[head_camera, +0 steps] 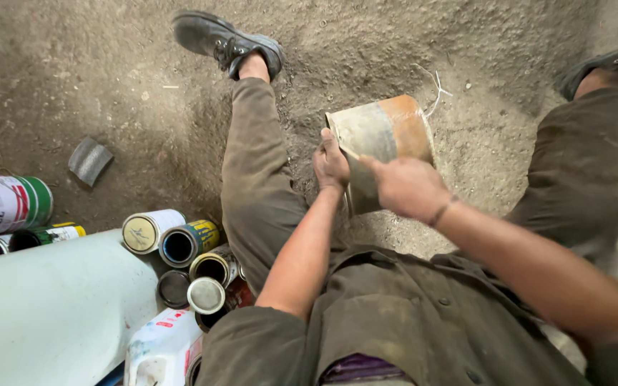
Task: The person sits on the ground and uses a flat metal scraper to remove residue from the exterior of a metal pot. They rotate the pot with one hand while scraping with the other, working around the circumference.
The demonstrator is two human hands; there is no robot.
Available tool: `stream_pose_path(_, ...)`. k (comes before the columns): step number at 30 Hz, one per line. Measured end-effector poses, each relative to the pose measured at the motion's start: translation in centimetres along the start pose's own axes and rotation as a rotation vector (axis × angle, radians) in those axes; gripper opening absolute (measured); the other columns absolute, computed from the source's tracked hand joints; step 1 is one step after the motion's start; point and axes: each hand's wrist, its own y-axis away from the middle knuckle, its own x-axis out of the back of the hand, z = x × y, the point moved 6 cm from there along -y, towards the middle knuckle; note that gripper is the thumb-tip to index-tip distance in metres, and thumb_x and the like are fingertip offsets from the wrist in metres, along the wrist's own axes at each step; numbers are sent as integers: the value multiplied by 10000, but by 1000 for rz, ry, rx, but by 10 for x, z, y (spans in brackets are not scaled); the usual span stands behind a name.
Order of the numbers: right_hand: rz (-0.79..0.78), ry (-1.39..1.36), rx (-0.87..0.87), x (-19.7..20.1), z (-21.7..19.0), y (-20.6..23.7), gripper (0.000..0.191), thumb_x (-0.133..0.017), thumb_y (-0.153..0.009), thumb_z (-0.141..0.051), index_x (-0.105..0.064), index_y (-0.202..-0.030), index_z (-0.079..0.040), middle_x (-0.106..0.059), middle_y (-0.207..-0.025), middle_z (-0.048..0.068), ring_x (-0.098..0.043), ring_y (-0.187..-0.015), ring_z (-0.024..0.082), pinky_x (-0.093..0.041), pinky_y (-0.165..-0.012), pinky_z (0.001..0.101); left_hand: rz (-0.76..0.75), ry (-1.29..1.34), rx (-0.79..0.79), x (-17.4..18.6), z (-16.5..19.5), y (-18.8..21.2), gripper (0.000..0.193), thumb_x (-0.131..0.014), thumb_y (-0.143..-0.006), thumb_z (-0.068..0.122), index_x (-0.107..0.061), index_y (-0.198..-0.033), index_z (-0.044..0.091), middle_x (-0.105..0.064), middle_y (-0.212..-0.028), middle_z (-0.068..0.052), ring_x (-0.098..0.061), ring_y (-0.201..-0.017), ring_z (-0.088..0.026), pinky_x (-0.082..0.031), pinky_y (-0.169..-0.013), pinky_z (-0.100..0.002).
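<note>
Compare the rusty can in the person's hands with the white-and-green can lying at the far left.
The rusty can is bare, orange-brown metal with no label; the white-and-green can is brightly painted. The rusty can is held off the ground between the left hand and right hand; the other lies untouched on the dirt. Both are cylindrical metal cans.

Small paint cans point(180, 246) cluster beside a pale panel point(51, 307); grey sandpaper scrap point(89, 160) lies on dirt.

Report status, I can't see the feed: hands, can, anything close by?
Left hand grips rusty can at its rim. Right hand on the can's side. Pile of tins beside left leg, apart.
</note>
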Motion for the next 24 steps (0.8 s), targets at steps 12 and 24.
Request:
stream_pose_path(12, 65, 14, 56, -2, -1, -29, 313, -519, -953, -262, -646, -1230, -191, -743, -903, 164, -735, -823, 360, -585, -729, 492, 11, -60, 40, 3, -3, 4, 680, -411, -1091, 542, -693, -847, -27, -661, -755, -76, -577, -734, -175, -481, -675, -391)
stream_pose_path(24, 156, 3, -4, 4, 5, -37, 351, -540, -908, -207, -621, -1249, -185, -748, -955, 185, -733, -874, 377, -578, -731, 512, 41, -163, 47, 2, 4, 6, 686, -410, -1060, 572, -721, -868, -9, -687, -736, -114, -607, -735, -179, -510, -691, -389)
